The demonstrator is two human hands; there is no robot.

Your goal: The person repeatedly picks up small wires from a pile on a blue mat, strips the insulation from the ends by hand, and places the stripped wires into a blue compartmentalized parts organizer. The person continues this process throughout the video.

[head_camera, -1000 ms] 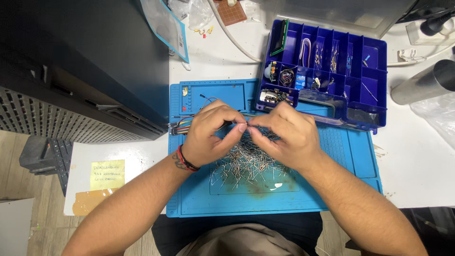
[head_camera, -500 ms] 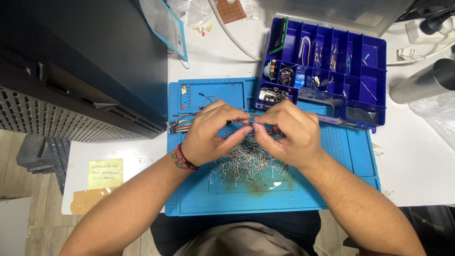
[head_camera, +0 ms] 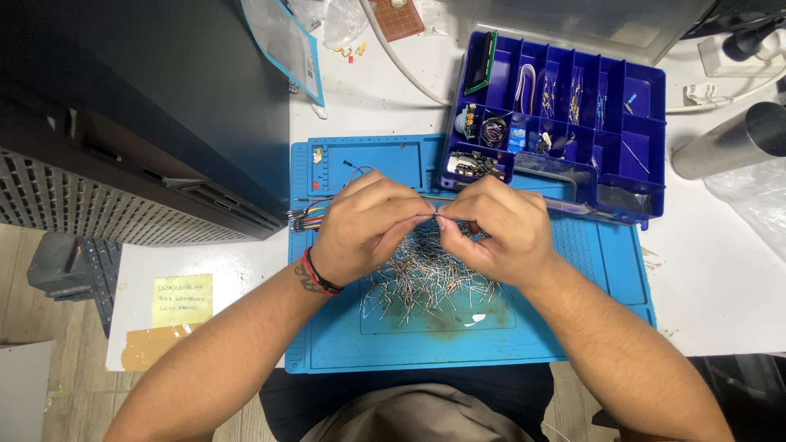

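Note:
Both hands meet over a blue work mat (head_camera: 573, 327). My left hand (head_camera: 364, 225) and my right hand (head_camera: 495, 229) pinch the two ends of one small wire-leaded component (head_camera: 435, 217) between thumb and fingertips. Just below them lies a loose pile of several thin leaded components (head_camera: 430, 282) spread on the mat. A bundle of coloured jumper wires (head_camera: 307, 217) pokes out from under my left hand at the mat's left edge. A red and black band sits on my left wrist.
A dark blue compartment box (head_camera: 565, 115) with small electronic parts stands behind the mat at right. A metal cylinder (head_camera: 729, 139) lies far right. A large black case (head_camera: 139, 115) fills the left. A yellow note (head_camera: 182, 299) is stuck on the white table.
Both hands rose slightly off the pile and drew together, fingertips now pinching one component between them.

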